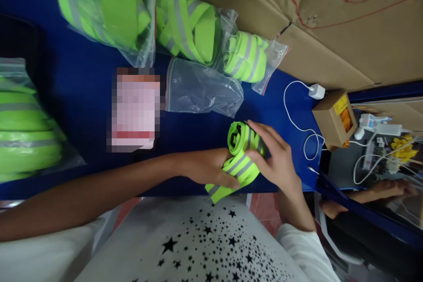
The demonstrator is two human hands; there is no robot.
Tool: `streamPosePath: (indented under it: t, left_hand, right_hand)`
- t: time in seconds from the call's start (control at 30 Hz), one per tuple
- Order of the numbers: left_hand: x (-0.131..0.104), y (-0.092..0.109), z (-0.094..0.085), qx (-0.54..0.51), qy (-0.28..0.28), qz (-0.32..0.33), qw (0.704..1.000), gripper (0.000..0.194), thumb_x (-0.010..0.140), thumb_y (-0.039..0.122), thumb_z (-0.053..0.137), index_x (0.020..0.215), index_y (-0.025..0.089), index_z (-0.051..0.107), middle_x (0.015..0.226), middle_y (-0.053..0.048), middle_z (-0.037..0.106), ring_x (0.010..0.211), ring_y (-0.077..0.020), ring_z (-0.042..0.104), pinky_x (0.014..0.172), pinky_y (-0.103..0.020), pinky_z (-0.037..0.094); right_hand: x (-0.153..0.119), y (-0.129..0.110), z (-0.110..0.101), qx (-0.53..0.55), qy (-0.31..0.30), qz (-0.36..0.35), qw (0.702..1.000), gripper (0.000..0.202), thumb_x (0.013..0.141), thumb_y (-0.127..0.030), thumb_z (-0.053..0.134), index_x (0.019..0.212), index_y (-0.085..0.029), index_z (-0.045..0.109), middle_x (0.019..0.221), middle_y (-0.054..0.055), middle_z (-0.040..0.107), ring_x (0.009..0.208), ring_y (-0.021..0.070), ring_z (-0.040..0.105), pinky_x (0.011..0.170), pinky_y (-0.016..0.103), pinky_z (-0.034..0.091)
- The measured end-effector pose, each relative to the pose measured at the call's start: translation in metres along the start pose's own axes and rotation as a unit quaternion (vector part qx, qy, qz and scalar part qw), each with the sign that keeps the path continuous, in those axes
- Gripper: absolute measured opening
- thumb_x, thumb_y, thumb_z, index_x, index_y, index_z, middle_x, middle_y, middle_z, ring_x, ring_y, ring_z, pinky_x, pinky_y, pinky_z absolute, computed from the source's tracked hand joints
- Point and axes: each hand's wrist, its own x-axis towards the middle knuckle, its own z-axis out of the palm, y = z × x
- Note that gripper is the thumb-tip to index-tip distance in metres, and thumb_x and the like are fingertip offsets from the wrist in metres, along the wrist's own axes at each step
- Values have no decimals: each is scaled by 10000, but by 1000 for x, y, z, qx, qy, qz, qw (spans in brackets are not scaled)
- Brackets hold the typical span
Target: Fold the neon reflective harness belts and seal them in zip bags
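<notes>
With the green reflective strip (243,166) at the near edge of the blue table (194,134), the left hand (205,167) gripping its flat length and the right hand (280,161) cupping its rolled part, uneven tension or a slack hold could skew or loosen the coils.

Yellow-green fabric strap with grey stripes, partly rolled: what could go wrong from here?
1. The yellow-green fabric strap with grey stripes has gaps at its coiled core; it could spring loose if the right hand eases off.
2. Its free end reaches past the front edge of the blue table; the roll might follow it over if the left hand slips.
</notes>
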Motion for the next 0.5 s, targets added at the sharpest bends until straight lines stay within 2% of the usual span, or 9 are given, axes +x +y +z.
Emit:
streamPosePath:
  t: [0.1, 0.17, 0.3, 0.4, 0.5]
  left_hand:
    - [1, -1, 3, 16, -5, 37, 999, 181, 814, 267, 724, 859, 158, 587, 782, 6, 585, 722, -128, 543, 635, -236, 467]
    - [2, -3, 5, 54, 4, 50, 997, 151, 828, 238, 705, 838, 161, 576, 780, 6, 577, 735, -130, 548, 655, -240, 475]
    - [3, -7, 6, 111, 46, 56, 991, 119, 852, 238, 668, 881, 161, 582, 821, -5, 597, 774, -143, 569, 702, -263, 496]
    - [3, -7, 2, 126, 55, 72, 988, 126, 822, 190, 665, 801, 170, 542, 755, 21, 550, 713, -122, 535, 649, -242, 470]
    - [3, -4, -2, 132, 61, 65, 987, 118, 822, 187, 649, 781, 172, 540, 743, 24, 548, 693, -117, 526, 619, -232, 453]
  right_hand:
    - [-6, 4, 4, 1, -108, -16, 994, 997, 833, -626, 711, 1615, -237, 229, 1557, 164, 453, 1410, 355, 472, 1121, 557, 469]
    - [-9, 6, 8, 17, -142, -9, 990, 1119, 775, -686, 728, 1630, -232, 165, 1570, 182, 428, 1414, 374, 461, 1119, 583, 462]
    - [-11, 4, 17, 77, -126, 53, 988, 979, 813, -596, 750, 1602, -288, 258, 1497, 140, 498, 1347, 321, 533, 1086, 522, 503]
    - [-11, 3, 23, 100, -97, 87, 986, 917, 804, -538, 785, 1569, -302, 337, 1429, 116, 546, 1290, 299, 578, 1070, 496, 517]
    - [-12, 2, 30, 95, -58, 93, 989, 887, 799, -517, 796, 1551, -311, 373, 1421, 109, 558, 1282, 303, 582, 1067, 508, 516]
